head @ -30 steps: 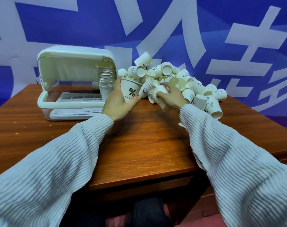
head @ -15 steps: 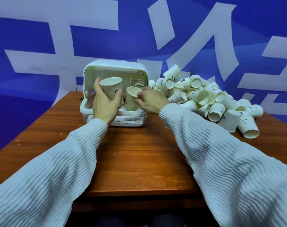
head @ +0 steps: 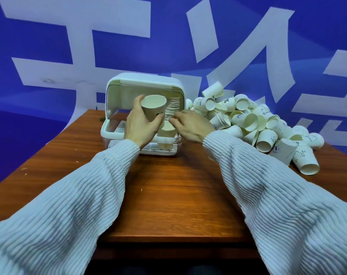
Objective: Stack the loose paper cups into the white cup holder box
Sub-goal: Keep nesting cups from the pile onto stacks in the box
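Note:
The white cup holder box [head: 117,133] stands open at the table's far middle, its lid raised. Inside, at the right, leans a tall stack of nested cups [head: 174,107]. My left hand [head: 140,126] is shut on one paper cup [head: 153,107], held upright in front of the box opening. Another single cup [head: 166,136] stands upright in the box's front right corner. My right hand [head: 190,126] hovers just above and right of it, fingers apart, fingertips at its rim. The pile of loose paper cups [head: 257,124] lies to the right of the box.
The wooden table [head: 168,195] stretches toward me, its front edge close below my sleeves. Loose cups spread to the table's right edge [head: 307,165]. A blue wall with large white characters stands right behind the box and the pile.
Both hands left the pile and came to the box, each with a cup. The right hand's cup now stands inside the box and the fingers have loosened. The left hand's cup rose slightly.

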Demonstrator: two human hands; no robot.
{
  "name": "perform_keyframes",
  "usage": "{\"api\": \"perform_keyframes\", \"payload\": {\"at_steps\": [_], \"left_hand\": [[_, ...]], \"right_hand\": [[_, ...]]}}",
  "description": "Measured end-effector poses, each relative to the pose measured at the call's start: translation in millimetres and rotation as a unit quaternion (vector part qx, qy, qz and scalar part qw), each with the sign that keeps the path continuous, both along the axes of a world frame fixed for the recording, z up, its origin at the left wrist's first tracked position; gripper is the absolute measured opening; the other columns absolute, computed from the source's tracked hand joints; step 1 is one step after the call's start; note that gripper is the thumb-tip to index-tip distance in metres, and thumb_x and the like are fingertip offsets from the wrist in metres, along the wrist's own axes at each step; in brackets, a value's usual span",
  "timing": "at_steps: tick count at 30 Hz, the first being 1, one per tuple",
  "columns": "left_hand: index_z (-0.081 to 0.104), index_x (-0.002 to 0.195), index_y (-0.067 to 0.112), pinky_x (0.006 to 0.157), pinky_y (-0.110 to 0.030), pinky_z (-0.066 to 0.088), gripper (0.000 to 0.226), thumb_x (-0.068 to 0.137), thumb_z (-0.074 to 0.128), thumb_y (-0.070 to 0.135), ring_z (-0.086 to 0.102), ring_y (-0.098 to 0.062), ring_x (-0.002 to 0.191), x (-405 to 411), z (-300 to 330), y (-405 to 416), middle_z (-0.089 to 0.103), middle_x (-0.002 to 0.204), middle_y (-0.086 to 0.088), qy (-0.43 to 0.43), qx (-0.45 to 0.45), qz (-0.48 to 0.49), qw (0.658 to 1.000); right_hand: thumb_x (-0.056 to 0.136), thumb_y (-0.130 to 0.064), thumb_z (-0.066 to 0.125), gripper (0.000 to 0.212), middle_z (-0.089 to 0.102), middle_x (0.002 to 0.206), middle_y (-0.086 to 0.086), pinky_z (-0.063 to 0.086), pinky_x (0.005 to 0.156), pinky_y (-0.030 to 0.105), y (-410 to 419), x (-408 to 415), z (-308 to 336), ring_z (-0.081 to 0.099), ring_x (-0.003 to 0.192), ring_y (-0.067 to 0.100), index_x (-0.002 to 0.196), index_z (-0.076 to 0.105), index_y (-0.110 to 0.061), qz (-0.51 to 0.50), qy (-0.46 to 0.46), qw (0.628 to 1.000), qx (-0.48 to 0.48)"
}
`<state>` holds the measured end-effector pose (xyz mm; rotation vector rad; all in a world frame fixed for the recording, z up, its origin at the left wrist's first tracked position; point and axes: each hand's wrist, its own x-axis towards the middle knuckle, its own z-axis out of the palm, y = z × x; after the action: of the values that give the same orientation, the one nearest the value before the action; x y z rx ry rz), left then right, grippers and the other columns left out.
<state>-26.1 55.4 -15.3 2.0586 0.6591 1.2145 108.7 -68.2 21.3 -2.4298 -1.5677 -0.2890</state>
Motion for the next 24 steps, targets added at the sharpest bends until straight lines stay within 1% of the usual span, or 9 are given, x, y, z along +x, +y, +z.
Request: {"api": "perform_keyframes", "payload": {"at_steps": [2,5,9,11,13,17,20,22,24], "left_hand": [[0.037,0.146,0.019,0.100,-0.045,0.050,0.076,0.085,0.077,0.041,0.059,-0.031,0.120,10,8,1,0.062,0.134,-0.011,-0.001,0.008,-0.004,1.000],[0.038,0.146,0.016,0.101,-0.044,0.048,0.077,0.084,0.080,0.036,0.057,-0.033,0.124,25,14,0,0.061,0.135,-0.011,0.017,0.031,-0.016,0.999],[0.031,0.156,0.017,0.111,-0.044,0.040,0.083,0.088,0.077,0.033,0.050,-0.035,0.135,42,8,3,0.051,0.149,-0.015,0.151,0.060,-0.046,0.986],[0.040,0.152,0.014,0.114,-0.045,0.038,0.078,0.088,0.065,0.051,0.046,-0.037,0.138,45,4,4,0.049,0.147,-0.019,0.264,0.079,-0.054,0.960],[0.051,0.146,0.014,0.115,-0.048,0.037,0.085,0.086,0.044,0.074,0.040,-0.036,0.143,46,-2,1,0.045,0.153,-0.017,0.360,0.101,-0.043,0.926],[0.031,0.160,0.018,0.123,-0.057,0.021,0.100,0.089,0.021,0.087,0.018,-0.026,0.157,45,0,-6,0.015,0.171,-0.002,0.477,0.161,-0.029,0.863],[0.030,0.161,0.020,0.125,-0.058,0.008,0.097,0.090,0.019,0.086,0.008,-0.025,0.158,45,4,-9,0.018,0.171,-0.003,0.470,0.175,-0.021,0.865],[0.043,0.154,0.018,0.124,-0.056,0.014,0.087,0.093,0.030,0.079,0.015,-0.028,0.157,46,1,-19,0.038,0.163,-0.008,0.366,0.214,0.000,0.906],[0.055,0.143,0.015,0.119,-0.052,0.028,0.073,0.093,0.042,0.067,0.034,-0.030,0.149,51,1,-40,0.057,0.146,-0.011,0.236,0.264,-0.005,0.935]], "right_hand": [[0.104,-0.054,0.035,0.046,0.065,0.124,0.008,0.047,0.096,0.044,-5,6,1,0.057,0.119,0.030,0.120,0.066,-0.024,-0.007,-0.002,1.000,0.031],[0.101,-0.057,0.035,0.049,0.066,0.120,0.007,0.047,0.098,0.046,-16,15,-3,0.057,0.119,0.028,0.120,0.067,-0.024,-0.006,0.001,0.999,0.043],[0.100,-0.058,0.038,0.046,0.067,0.119,0.005,0.047,0.099,0.048,-35,23,-13,0.058,0.118,0.026,0.116,0.068,-0.027,-0.006,0.012,0.999,0.048],[0.102,-0.056,0.040,0.043,0.067,0.119,0.005,0.047,0.098,0.048,-42,28,-16,0.057,0.119,0.026,0.118,0.067,-0.027,-0.015,0.013,0.999,0.039],[0.103,-0.055,0.041,0.043,0.066,0.118,0.005,0.047,0.097,0.046,-48,32,-19,0.056,0.119,0.026,0.120,0.067,-0.025,-0.024,0.012,0.999,0.037],[0.102,-0.055,0.041,0.043,0.067,0.119,0.004,0.047,0.095,0.044,-50,35,-21,0.057,0.118,0.025,0.120,0.068,-0.026,-0.034,0.021,0.998,0.044],[0.100,-0.057,0.043,0.044,0.068,0.118,0.004,0.049,0.095,0.046,-54,36,-25,0.060,0.115,0.026,0.120,0.067,-0.026,-0.035,0.028,0.998,0.048],[0.097,-0.055,0.046,0.043,0.068,0.118,0.004,0.051,0.094,0.047,-63,37,-27,0.062,0.112,0.024,0.122,0.066,-0.025,-0.041,0.041,0.997,0.055],[0.093,-0.051,0.049,0.044,0.069,0.119,0.002,0.052,0.095,0.048,-78,39,-29,0.063,0.112,0.021,0.124,0.066,-0.024,-0.055,0.057,0.995,0.058]]}}
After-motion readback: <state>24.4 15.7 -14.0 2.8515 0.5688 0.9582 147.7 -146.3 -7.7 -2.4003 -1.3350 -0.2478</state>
